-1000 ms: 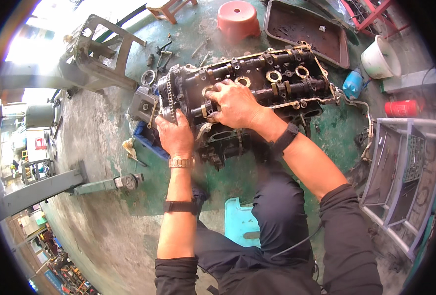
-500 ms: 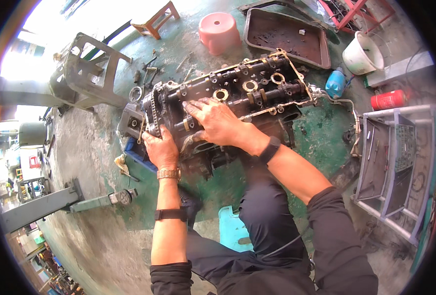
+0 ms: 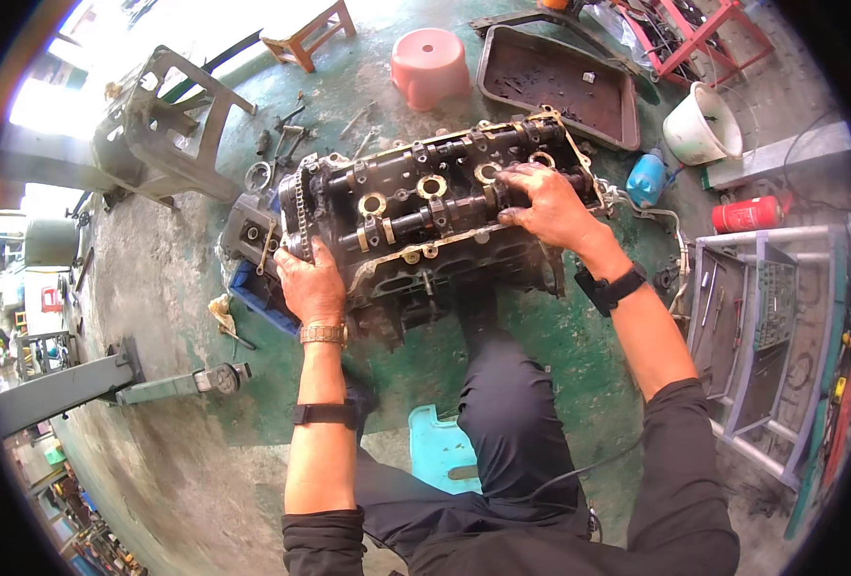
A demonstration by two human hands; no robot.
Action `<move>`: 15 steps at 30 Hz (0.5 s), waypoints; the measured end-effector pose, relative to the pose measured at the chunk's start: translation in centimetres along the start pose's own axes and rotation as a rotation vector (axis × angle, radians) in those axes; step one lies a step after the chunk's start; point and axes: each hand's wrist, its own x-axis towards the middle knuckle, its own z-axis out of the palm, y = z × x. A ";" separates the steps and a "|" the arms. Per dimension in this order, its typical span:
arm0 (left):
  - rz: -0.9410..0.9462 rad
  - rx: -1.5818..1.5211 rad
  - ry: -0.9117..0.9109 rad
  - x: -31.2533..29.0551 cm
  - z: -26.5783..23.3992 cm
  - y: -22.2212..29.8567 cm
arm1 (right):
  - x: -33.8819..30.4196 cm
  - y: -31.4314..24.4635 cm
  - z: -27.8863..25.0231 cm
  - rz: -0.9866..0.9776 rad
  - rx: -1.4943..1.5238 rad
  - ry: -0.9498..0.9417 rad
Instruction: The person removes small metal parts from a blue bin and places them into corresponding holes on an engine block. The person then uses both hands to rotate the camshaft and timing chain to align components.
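Observation:
A dark, oily engine cylinder head (image 3: 401, 252), its cover off, lies across the middle with two camshafts (image 3: 454, 208) exposed. At its left end, a timing chain (image 3: 302, 204) runs round the sprockets. My left hand (image 3: 312, 288) grips the near left corner, thumb and fingers round the edge beside the chain. Over the right part of the near camshaft rests my right hand (image 3: 552, 208), fingers stretched out and thumb apart. The fingertips touch dark parts near a round spark plug tube (image 3: 486, 174); whatever lies beneath the palm is hidden.
Beyond the engine stand a pink stool (image 3: 429, 67) and a brown drip tray (image 3: 565, 91). A white bucket (image 3: 699, 125), blue bottle (image 3: 647, 180) and red canister (image 3: 745, 214) are at the right, above a tool cart (image 3: 747, 331). Loose tools (image 3: 289, 134) lie far left.
My right hand has moved right along the cylinder head, from the left-middle to the right part, uncovering the near camshaft. My left hand stays at the left corner.

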 end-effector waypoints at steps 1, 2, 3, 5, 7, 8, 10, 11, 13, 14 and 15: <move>0.005 0.001 0.007 0.0 0.0 0.0 | 0.2 0.1 0.2 0.017 0.019 -0.023; 0.010 0.005 0.016 0.0 0.0 0.0 | 0.2 0.1 0.3 0.006 0.061 -0.004; 0.010 0.013 0.017 0.0 0.1 -0.1 | 0.4 0.2 0.4 0.007 0.035 -0.028; 0.022 -0.005 0.017 0.0 0.1 -0.3 | 0.4 0.3 0.4 -0.018 0.002 -0.030; 0.033 -0.015 0.036 0.1 0.3 -0.4 | 0.7 0.4 0.4 -0.083 -0.056 -0.005; 0.040 -0.014 0.055 0.1 0.5 -0.4 | 0.7 0.4 0.2 -0.082 -0.093 -0.039; 0.039 -0.014 0.058 0.0 0.5 -0.6 | 0.8 0.2 0.1 -0.080 -0.129 -0.081; 0.033 -0.019 0.043 0.0 0.5 -0.6 | 0.8 0.2 0.0 -0.091 -0.144 -0.073; 0.045 -0.022 0.058 0.2 0.5 -0.6 | 0.6 0.1 -0.1 -0.027 -0.164 -0.122; 0.041 -0.029 0.051 0.2 0.5 -0.5 | 0.4 0.2 -0.3 -0.026 -0.128 -0.087; 0.014 -0.015 0.031 0.3 0.5 -0.5 | 0.1 0.3 -0.5 0.004 -0.102 -0.085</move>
